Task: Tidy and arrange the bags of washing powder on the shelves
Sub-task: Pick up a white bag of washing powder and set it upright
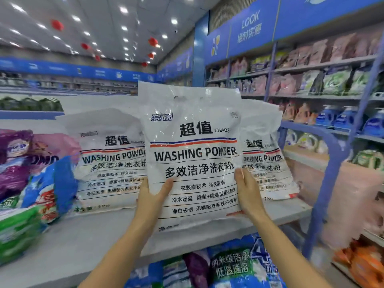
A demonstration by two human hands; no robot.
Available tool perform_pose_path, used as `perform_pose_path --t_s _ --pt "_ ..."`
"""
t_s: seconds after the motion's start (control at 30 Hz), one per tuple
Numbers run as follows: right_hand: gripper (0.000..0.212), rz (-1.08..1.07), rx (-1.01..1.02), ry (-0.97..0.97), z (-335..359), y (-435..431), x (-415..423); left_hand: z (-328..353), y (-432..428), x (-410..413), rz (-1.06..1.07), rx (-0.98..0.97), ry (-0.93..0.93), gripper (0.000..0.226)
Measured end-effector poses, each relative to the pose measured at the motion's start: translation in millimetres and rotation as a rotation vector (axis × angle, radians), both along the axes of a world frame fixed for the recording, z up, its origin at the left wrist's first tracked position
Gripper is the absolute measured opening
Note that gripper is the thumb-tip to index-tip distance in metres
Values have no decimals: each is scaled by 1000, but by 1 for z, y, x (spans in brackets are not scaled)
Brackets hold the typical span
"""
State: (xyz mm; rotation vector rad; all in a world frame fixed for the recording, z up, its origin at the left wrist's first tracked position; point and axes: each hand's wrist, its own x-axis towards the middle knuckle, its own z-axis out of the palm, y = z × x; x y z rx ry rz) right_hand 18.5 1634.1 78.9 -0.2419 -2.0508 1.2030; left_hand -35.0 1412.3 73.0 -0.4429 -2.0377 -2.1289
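A big white bag of washing powder (193,146) stands upright in the middle of the grey shelf (83,242). My left hand (152,196) grips its lower left edge, thumb across the front. My right hand (248,190) grips its lower right edge the same way. Behind it to the left leans a second white bag (108,161) of the same kind. A third white bag (268,159) leans behind it on the right, partly hidden by the held bag.
Purple, blue and green powder bags (31,179) lie heaped at the shelf's left end. More blue bags (234,267) fill the shelf below. A blue shelf frame (330,177) rises on the right, with stocked wall shelves (322,84) beyond.
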Motion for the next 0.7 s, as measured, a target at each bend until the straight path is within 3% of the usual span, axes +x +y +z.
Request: perform_pose_path --t_s 0.1,0.3,0.43,0.57,0.7 --pt "56 43 -56 -69 -28 10 -14 -14 8 -1 4 -54 -69 59" --pt "41 54 -25 44 -34 19 -26 -32 29 -4 170 -50 -134 69" --pt "44 42 -24 69 -37 30 -29 -30 43 -1 198 -46 -128 15" --pt "63 14 32 41 -45 37 -33 -29 47 0 219 -74 -94 14" --pt "50 -136 133 38 -43 34 -30 -29 40 3 193 -84 -75 32"
